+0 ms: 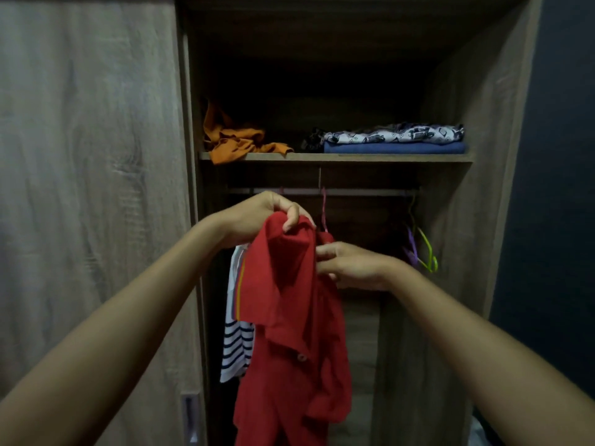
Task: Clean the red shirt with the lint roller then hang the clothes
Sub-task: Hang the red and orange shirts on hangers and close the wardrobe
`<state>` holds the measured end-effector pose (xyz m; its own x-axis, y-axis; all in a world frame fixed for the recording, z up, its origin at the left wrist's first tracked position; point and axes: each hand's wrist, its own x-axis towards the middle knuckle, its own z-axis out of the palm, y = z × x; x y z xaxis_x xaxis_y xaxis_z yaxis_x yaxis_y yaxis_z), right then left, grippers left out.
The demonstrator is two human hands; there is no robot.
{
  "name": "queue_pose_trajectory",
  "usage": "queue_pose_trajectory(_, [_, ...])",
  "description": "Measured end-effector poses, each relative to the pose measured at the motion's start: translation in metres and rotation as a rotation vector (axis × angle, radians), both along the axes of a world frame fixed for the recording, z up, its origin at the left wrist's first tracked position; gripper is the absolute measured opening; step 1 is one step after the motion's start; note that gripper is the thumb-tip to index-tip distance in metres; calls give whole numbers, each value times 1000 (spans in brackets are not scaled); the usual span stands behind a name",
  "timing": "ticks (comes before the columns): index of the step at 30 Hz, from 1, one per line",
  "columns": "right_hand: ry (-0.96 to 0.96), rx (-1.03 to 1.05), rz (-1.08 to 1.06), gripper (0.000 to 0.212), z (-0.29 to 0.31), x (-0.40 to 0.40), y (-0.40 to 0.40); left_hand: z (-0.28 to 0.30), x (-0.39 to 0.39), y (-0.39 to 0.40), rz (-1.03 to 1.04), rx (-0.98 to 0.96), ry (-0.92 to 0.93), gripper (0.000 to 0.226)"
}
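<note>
Nearest: both forearms reach up into the open wardrobe (450, 220). Left hand (257, 217) is closed, pinching the collar/shoulder of the red shirt (289, 300) at its top. Right hand (347, 265) is just beside, fingers curled onto the shirt's right side near the neck, gripping fabric; can't tell if a hanger sits inside. The shirt hangs bunched from the hands, collar folded over, one button showing on the placket, hem dropping out of view at the bottom edge.

Just behind, to the left: a striped garment (236, 336) w/ navy bands, already hanging. Above the hands: the rail (354, 191) under the shelf (338, 157), w/ a pink hanger hook (323, 207) right behind the shirt. Spare hangers (421, 249), purple & green, hang at the rail's right end. On the shelf: an orange cloth (238, 136) crumpled at the left end, a folded printed top (396, 134) on a blue one (394, 147) at the right end.

Step in hand, as I read it: hanging the shirt. To do it well: spread the neck open, seat both shoulders evenly, keep the collar flat, then hook onto the rail in the gap beside the striped garment so nothing gets crushed. Lint roller not in view.

Writing/brands: none readable; light's dim.
</note>
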<state>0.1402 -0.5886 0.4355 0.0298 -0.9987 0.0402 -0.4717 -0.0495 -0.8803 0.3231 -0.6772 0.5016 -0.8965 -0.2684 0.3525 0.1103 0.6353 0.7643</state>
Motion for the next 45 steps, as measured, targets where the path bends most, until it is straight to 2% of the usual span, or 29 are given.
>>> queue_pose_trajectory(2, [108,-183,-134,12,5,-1,-2,0,11,-6,15,81,-14,37])
queue_pose_trajectory(4, [165,-404,-292,3,14,-3,-5,-4,19,-11,32,250,-44,30])
queue_pose_trajectory(6, [151,-544,-353,14,26,-3,-6,-7,23,-9,68,395,-99,36])
queue_pose_trajectory(7, [191,-594,-358,17,32,-3,-5,-7,23,-5,101,383,-115,35])
queue_pose_trajectory(9, [430,-678,-361,21,44,-6,1,-6,24,-2,220,123,-110,21])
queue_pose_trajectory(11, [768,-671,-393,23,52,-19,11,-3,26,-11,396,-273,-109,41])
queue_pose_trajectory(13, [1001,-483,-473,20,51,-37,17,-3,29,-25,643,-581,-79,53])
queue_pose_trajectory(15, [1090,-278,-573,26,44,-50,21,-8,29,-37,823,-741,-62,48])
queue_pose_trajectory(17, [1045,-309,-721,36,46,-58,30,-13,28,-44,812,-706,-150,36])
queue_pose_trajectory(19, [930,-461,-860,46,49,-68,38,-19,29,-52,690,-486,-188,23])
queue_pose_trajectory(20, [916,-463,-871,51,51,-71,39,-19,30,-54,656,-369,-169,18])
queue_pose_trajectory(22, [925,-275,-767,51,49,-68,38,-19,29,-56,629,-256,-124,13])
queue_pose_trajectory(23, [856,-215,-749,45,47,-67,38,-19,27,-56,619,-228,-113,13])
queue_pose_trajectory(25, [674,-273,-899,37,43,-73,33,-17,22,-50,561,-136,-88,18])
queue_pose_trajectory(27, [596,-326,-1018,32,43,-81,28,-14,15,-46,505,10,-33,30])
queue_pose_trajectory(30, [316,-185,-895,30,28,-78,16,-14,7,-47,455,172,-22,36])
queue_pose_trajectory(32, [72,-200,-858,32,15,-80,12,-16,8,-49,306,287,-105,49])
queue_pose_trajectory(34, [-110,-238,-870,29,9,-82,16,-20,13,-55,123,321,-188,55])
queue_pose_trajectory(35, [-181,-246,-865,26,6,-82,20,-22,14,-59,88,291,-213,56])
queue_pose_trajectory(37, [-258,-219,-810,21,-4,-82,26,-29,9,-67,139,104,-222,45])
queue_pose_trajectory(40, [-213,-21,-598,14,-24,-88,32,-38,-10,-76,294,-351,-78,4])
queue_pose_trajectory(41, [-176,103,-487,6,-28,-90,34,-40,-17,-78,324,-492,-27,11])
queue_pose_trajectory(42, [-80,222,-405,7,-32,-94,33,-43,-24,-84,327,-607,14,26])
queue_pose_trajectory(43, [52,282,-363,19,-34,-100,29,-45,-33,-89,330,-681,36,36])
queue_pose_trajectory(45, [263,157,-464,32,-35,-120,14,-48,-50,-99,375,-782,45,38])
